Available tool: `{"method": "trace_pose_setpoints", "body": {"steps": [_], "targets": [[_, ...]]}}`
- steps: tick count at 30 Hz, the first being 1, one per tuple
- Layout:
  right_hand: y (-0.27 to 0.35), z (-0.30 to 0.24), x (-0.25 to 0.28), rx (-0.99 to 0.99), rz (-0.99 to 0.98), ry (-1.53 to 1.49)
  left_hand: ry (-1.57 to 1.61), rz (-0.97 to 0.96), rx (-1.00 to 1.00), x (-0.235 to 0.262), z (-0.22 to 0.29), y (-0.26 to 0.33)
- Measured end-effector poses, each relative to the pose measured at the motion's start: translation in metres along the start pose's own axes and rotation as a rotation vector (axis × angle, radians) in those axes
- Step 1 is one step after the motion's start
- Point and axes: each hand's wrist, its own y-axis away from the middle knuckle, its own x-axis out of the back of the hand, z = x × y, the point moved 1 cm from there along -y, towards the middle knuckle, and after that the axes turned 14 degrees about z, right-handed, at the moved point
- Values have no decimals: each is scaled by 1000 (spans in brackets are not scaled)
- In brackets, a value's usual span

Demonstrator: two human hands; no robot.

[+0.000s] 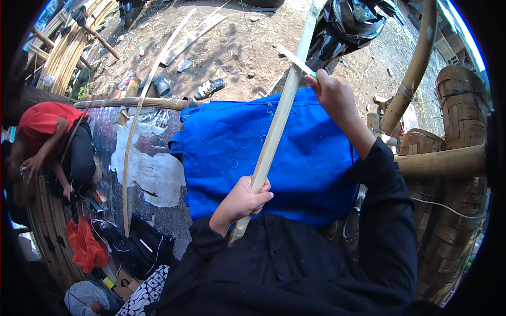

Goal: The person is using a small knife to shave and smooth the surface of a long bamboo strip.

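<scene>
A long pale bamboo strip (279,121) runs from my lap up and away to the right, over a blue cloth (221,152) spread across my legs. Close to its near end, my left hand (243,201) wraps round it. Farther up, a knife (290,56) with a bit of green at its handle is gripped in my right hand (334,95). Its light-coloured blade crosses over the strip, pointing to the upper left. Small curled shavings (233,164) lie on the cloth.
On the left, a person in a red shirt (45,124) bends down near a red plastic bag (87,245). A thin bamboo strip (130,142) stretches past them. Ahead stand a motorbike (353,23) and a shoe (210,88); bamboo poles (443,162) and woven bamboo flank my right.
</scene>
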Motion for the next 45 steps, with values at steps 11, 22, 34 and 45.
{"method": "trace_pose_setpoints", "body": {"steps": [11,22,34,45], "targets": [[-31,22,-6,228,49,-46,-293,202,-142,-3,-7,5],[-56,59,-6,301,94,108,-325,123,-130,-6,-13,7],[-52,87,-10,200,127,-5,-258,54,-56,-6,-13,13],[-51,103,-9,30,81,17,-237,33,-26,-1,-19,17]]}}
